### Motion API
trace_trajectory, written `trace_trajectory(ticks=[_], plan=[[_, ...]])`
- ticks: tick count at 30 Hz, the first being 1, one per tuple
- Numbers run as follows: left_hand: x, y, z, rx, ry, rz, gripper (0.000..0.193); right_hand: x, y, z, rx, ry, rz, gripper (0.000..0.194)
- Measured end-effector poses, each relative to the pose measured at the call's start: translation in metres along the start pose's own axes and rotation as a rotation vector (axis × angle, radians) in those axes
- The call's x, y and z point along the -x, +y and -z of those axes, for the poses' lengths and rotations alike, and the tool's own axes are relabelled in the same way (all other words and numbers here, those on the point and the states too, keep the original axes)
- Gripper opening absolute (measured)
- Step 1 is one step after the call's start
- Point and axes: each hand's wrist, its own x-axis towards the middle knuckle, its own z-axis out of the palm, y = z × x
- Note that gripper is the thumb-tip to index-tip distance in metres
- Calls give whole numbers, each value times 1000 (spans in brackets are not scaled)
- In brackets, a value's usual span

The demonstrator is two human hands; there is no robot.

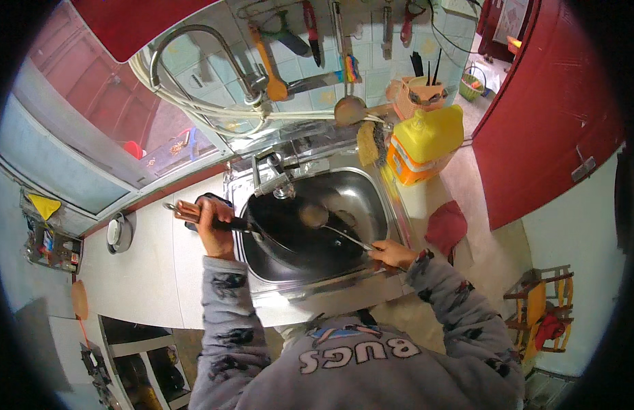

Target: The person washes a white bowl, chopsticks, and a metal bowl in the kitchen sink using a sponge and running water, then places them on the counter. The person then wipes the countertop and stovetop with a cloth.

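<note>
My left hand (215, 225) is closed around the wooden-ended handle of a black wok (291, 236). The wok is tilted inside a stainless steel sink (376, 187), under the tap (278, 187). In my right hand (393, 253) is the thin metal handle of a ladle (315, 215), whose round bowl is over the wok's inner side. Whether the ladle touches the wok I cannot tell. A dark cloth or similar item (194, 224) lies behind my left hand on the counter.
Right of the sink stand a yellow jug (424, 146), a sponge (368, 143) and a red cloth (446, 228). A wicker utensil holder (419, 97) is behind them. Knives and a wooden spoon (276, 87) hang on the tiles. Metal bowls (119, 233) sit far left.
</note>
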Motion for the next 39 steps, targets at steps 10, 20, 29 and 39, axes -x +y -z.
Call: trace_trajectory(ticks=[10,20,29,39], plan=[[33,-41,37,159,-36,-66,27,-17,-16,12,265,33,-67,29],[53,-52,131,359,593,330,16,-43,-21,-4,345,94,-68,24],[70,-54,201,344,969,579,32,-55,-27,-33,300,238,-76,19],[87,-49,188,321,985,559,14,4,87,99,934,1161,341,44]])
